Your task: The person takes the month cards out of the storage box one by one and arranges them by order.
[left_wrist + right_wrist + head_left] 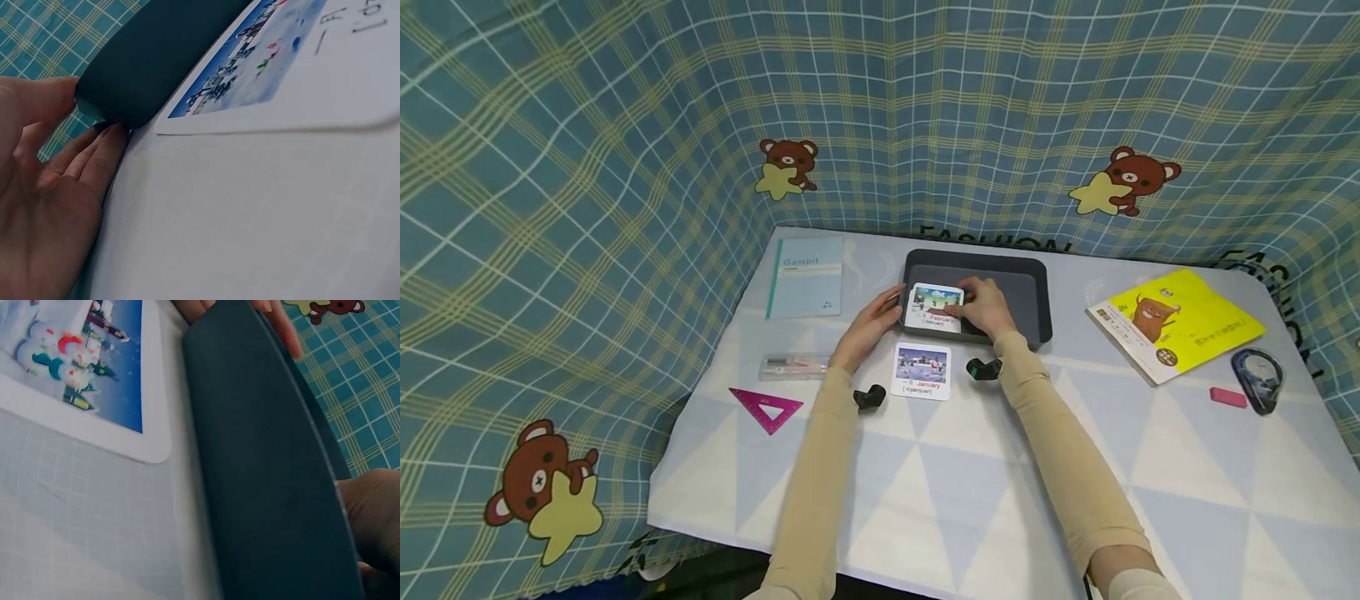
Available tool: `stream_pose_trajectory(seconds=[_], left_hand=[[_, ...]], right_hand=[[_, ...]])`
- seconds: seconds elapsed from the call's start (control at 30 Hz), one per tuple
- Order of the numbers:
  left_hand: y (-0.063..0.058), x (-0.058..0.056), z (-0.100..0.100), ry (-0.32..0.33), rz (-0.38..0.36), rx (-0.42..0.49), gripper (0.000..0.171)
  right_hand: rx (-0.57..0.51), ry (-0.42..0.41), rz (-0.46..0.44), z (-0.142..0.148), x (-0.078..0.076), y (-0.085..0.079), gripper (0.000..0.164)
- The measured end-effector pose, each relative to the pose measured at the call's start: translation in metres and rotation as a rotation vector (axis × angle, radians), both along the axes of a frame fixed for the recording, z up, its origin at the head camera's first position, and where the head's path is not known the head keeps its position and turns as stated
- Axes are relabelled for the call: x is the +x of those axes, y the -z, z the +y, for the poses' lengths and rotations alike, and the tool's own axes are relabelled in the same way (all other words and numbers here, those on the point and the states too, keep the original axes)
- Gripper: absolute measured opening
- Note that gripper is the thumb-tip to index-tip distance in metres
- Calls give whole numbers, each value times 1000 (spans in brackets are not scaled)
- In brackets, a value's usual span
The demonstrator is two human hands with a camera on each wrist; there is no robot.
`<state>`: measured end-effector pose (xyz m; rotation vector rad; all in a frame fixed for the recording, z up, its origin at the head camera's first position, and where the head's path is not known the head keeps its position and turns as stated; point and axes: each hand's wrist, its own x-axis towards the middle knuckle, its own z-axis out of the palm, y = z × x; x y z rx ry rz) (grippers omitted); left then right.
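Note:
My left hand [868, 329] is at the near left corner of a dark grey tray [1043, 300]. In the left wrist view its thumb and fairly straight fingertips touch the outside of the tray wall [150, 56]. My right hand [987, 310] reaches over the front wall and grips the right edge of a picture card [934, 302] marked February, in the tray's left part. Whether other cards lie under it, I cannot tell. A card marked January [922, 371] lies face up on the table in front of the tray.
A blue notebook [807, 279], a clear pen case [793, 367] and a pink set square [767, 407] lie at left. At right are a yellow book [1180, 321], a pink eraser [1228, 397] and a correction tape [1257, 379]. Plaid curtains surround the table's back and sides.

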<state>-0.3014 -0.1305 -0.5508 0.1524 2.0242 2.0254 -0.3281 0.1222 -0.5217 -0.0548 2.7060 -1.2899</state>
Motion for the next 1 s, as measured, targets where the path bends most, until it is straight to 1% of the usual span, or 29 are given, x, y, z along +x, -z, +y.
stream_pose_trajectory(seconds=[0.1, 0.3, 0.5, 0.6, 0.7, 0.77, 0.9, 1.0], left_hand=[[-1, 2, -1, -14, -5, -6, 49], [0, 2, -1, -2, -4, -6, 49], [1, 1, 0, -15, -5, -31, 50], [3, 0, 2, -12, -6, -26, 50], [3, 0, 3, -8, -10, -9, 50], [2, -1, 3, -6, -11, 2, 50], [2, -2, 0, -4, -8, -10, 50], [1, -2, -1, 5, 1, -22, 50]], right_hand=[[-7, 9, 11, 0, 0, 0, 55], [-33, 66, 34, 4, 2, -1, 56], [-74, 106, 116, 15, 8, -5, 54], [-105, 118, 148, 26, 16, -9, 54], [-152, 127, 166, 39, 29, -17, 55], [-164, 129, 168, 47, 41, -23, 56], [-194, 141, 145, 61, 72, -31, 58], [-198, 131, 119, 68, 99, -32, 59]])
